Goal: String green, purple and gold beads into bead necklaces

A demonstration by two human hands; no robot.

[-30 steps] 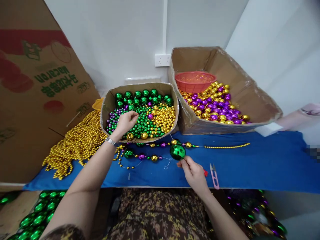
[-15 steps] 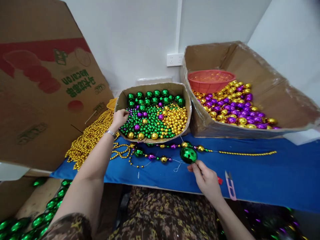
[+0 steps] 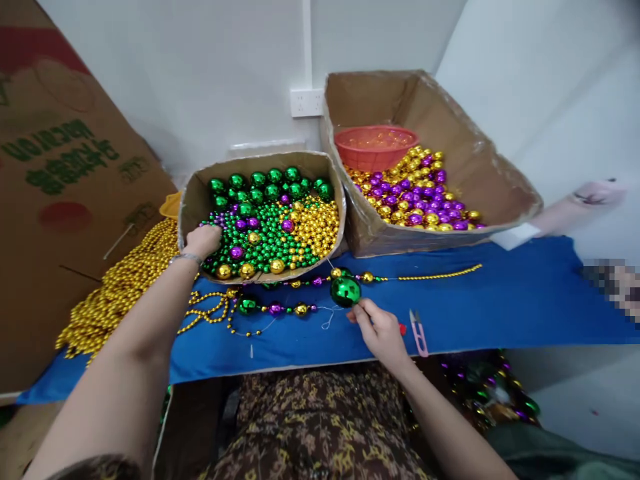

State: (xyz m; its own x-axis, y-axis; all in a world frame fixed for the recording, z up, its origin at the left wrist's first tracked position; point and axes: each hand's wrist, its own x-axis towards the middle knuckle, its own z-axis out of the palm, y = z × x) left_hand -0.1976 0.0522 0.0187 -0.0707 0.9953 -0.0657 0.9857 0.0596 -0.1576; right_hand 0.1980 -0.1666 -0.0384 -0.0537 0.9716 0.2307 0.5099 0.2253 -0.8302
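Both hands grip: left hand (image 3: pixel 203 239) scoops slippery beads (image 3: pixel 270 240) at ten o'clock; right hand (image 3: pixel 380 328) pinches the light green ball's (image 3: pixel 345 291) thread (image 3: pixel 329 320).

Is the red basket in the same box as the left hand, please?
No: the red basket sits in the larger box, the left hand in the smaller box.

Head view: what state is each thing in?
Left hand, in small box, on beads.
Right hand, fingertips against green ball.
Green ball, resting on blue cloth.
Small box, open, full.
Large box, open, partly filled.
Red basket, upright in large box.
Snips, lying flat.
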